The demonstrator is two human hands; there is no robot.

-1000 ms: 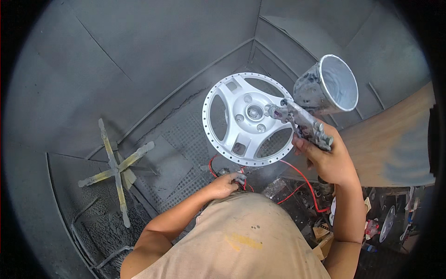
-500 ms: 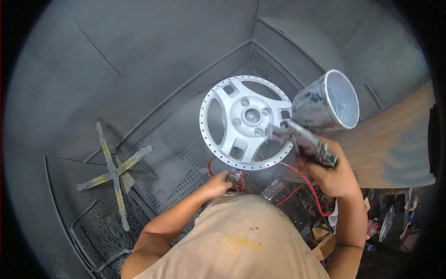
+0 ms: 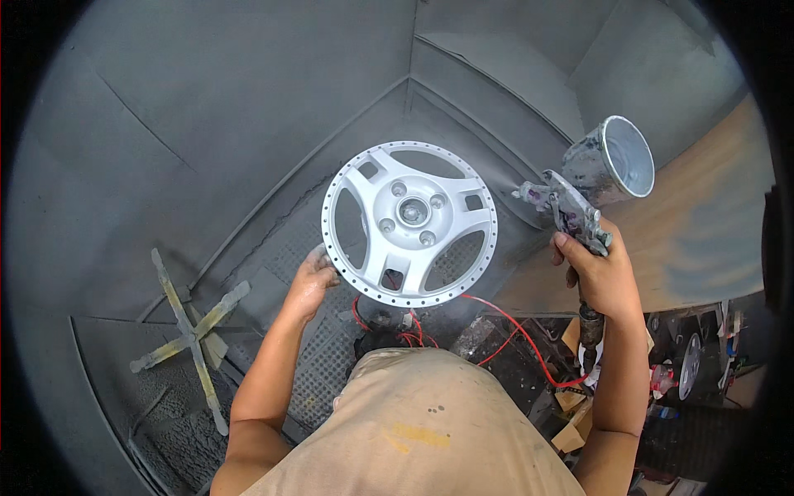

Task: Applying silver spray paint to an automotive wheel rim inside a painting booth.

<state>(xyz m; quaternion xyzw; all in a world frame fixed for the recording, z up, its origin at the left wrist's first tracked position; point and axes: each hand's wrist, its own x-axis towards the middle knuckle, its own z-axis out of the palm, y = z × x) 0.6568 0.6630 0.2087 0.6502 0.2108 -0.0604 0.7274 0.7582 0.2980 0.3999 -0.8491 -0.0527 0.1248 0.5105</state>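
Note:
A silver-white car wheel face (image 3: 451, 227), with three spokes and small holes around its rim, sits in front of me. My left hand (image 3: 313, 279) is at its lower left edge, fingers curled against the rim and partly hidden by it. To the right of the wheel, my right hand (image 3: 602, 269) grips a paint-stained spray gun (image 3: 571, 207) by its handle. The gun's nozzle points left at the wheel, and a pale mist shows between them. A large metal paint cup (image 3: 591, 165) is tilted on top of the gun.
A red air hose (image 3: 533, 351) loops below the wheel toward the gun. At the left stands a taped cross-shaped stand (image 3: 190, 335). Grey booth walls (image 3: 248, 107) close in behind, and a brown curved panel (image 3: 686, 223) is at right. Cardboard boxes (image 3: 573, 430) and clutter lie lower right.
My left hand has gone from the hose below the wheel up to its left rim. The spray gun has drawn back to the right, off the wheel's front, and mist now shows.

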